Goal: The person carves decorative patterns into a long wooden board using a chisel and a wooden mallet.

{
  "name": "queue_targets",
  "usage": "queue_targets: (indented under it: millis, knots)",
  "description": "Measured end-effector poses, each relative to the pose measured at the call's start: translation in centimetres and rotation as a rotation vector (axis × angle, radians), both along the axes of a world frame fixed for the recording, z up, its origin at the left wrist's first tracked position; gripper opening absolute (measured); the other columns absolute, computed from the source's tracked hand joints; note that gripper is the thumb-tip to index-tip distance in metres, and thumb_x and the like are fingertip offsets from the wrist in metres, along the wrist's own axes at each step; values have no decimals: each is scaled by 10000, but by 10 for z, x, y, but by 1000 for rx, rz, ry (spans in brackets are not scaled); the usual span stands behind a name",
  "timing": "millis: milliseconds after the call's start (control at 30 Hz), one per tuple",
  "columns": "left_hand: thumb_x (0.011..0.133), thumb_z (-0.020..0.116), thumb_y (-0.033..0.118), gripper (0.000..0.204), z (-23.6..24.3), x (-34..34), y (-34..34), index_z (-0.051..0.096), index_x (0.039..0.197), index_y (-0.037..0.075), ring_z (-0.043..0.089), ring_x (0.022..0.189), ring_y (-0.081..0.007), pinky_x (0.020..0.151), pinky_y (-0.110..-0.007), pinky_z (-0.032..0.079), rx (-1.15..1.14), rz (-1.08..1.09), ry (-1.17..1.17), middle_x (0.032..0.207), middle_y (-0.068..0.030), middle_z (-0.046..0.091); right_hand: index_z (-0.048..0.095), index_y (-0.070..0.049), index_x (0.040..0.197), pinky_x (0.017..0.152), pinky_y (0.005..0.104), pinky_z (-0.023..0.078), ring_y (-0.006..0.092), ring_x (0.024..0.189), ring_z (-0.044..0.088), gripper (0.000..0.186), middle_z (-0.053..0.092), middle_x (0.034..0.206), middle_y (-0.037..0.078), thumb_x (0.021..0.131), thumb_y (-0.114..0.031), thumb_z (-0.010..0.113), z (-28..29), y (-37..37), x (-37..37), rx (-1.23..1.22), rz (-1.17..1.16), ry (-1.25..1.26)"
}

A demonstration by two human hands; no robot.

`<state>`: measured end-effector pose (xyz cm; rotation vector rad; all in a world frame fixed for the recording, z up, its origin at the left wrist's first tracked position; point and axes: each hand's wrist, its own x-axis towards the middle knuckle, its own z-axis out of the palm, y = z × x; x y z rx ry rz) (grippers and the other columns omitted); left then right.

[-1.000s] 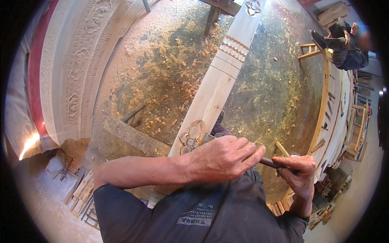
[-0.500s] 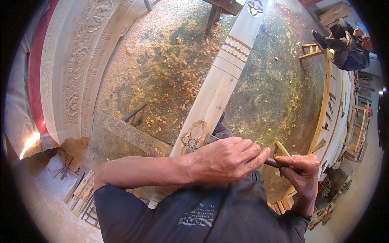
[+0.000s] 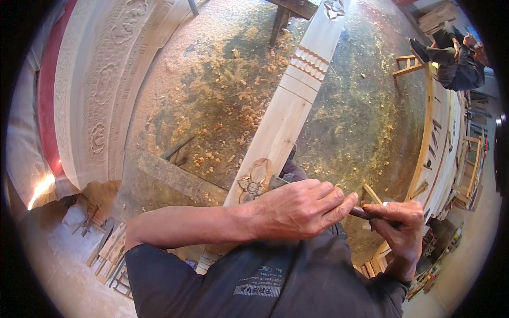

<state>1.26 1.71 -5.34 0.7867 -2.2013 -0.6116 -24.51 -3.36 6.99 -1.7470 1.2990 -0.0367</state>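
Note:
A long pale wooden board (image 3: pixel 286 108) runs from the top of the view down to my body, with a carved flower (image 3: pixel 254 184) near my hands. My left hand (image 3: pixel 302 209) is closed, its forearm crossing over the board's near part. Between it and my right hand (image 3: pixel 400 225) shows a dark rod-like tool handle (image 3: pixel 362 213). Both hands grip this handle, my right fingers curled round its right end. Just beyond my left knuckles a flat metal piece (image 3: pixel 277 182) lies beside the flower; its join to the handle is hidden.
Wood shavings (image 3: pixel 233 106) cover the floor. A large carved panel (image 3: pixel 98 90) stands at the left. On the right, a wooden bench (image 3: pixel 427 138) carries several hand tools. Another person (image 3: pixel 456 58) sits at the far right. A dark trestle beam (image 3: pixel 180 177) passes under the board.
My right hand has shifted slightly to the right with the handle, and my left hand a little too. The board and carving look the same.

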Motion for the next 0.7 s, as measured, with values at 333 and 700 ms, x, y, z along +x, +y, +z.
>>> queue_targets:
  millis: [333,700]
  knots:
    - [965,618,114,527,0,0,-2,605,1453,-84,662,868,-193,710,-319,527,13,9,27,1045,-102,667,860,-15,1088,614,318,569,197,667,765,350,796,793,158,752,81,836,11,-4,7,21,-40,19]
    - [945,620,129,518,-1,-2,-1,624,1413,-94,649,862,-191,693,-316,508,17,3,12,1025,-103,657,859,-10,1066,600,320,562,199,653,757,306,789,781,156,770,67,850,-9,7,-2,-15,-70,-34]
